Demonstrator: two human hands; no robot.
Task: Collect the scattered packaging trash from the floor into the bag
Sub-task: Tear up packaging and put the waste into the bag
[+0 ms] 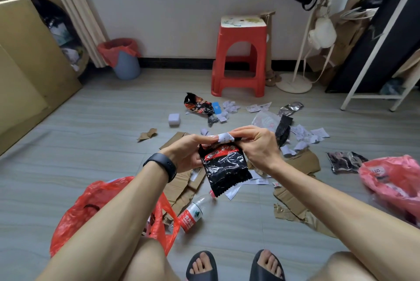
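Above the floor at frame centre, a black-and-red snack wrapper (225, 168) is pinched at its top edge by both hands, left hand (188, 153) and right hand (258, 146) clamped on it with white paper scrap (225, 138); wrapper print unreadable. At 7 o'clock the red bag (77, 214) is seen. At 6 o'clock lies a red-labelled bottle (193, 214), Chinese characters. "60" is read on pink bag (391, 178) at 3 o'clock.
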